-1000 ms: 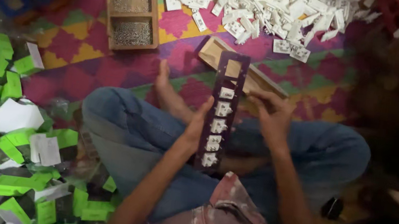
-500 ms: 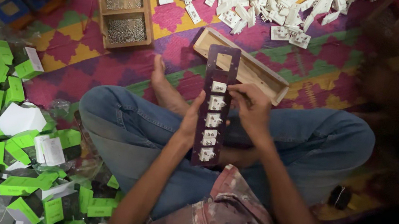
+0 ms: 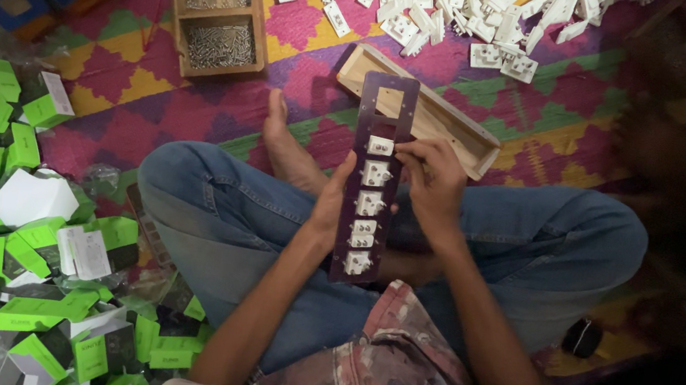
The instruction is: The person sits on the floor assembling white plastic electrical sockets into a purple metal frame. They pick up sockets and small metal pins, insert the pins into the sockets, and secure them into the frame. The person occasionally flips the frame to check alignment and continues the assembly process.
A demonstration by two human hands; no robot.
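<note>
Bright zigzag-patterned matting (image 3: 222, 106) in pink, yellow and green covers the floor where a person sits cross-legged in blue jeans, seen from the head camera looking straight down.

Across the lap, upright along the line of sight, lies a long dark purple panel (image 3: 375, 179) with a row of five white switch pieces set in its cut-outs and one empty square opening near its far end. The left hand (image 3: 329, 204) grips the panel's left edge, fingers hidden behind it and thumb pressed along the side. The right hand (image 3: 435, 181) is curled against the right edge, fingertips pinching at the second white piece from the top; whether it holds anything small between them cannot be told.

Just beyond the panel's far end sits a shallow wooden tray (image 3: 445, 122), lying at a slant. Further off, a heap of white plastic parts (image 3: 439, 2) spreads over the matting. To the upper left stands a wooden box (image 3: 218, 13) with two compartments of small metal screws. Green and white cartons (image 3: 10, 237) lie scattered on the left.
</note>
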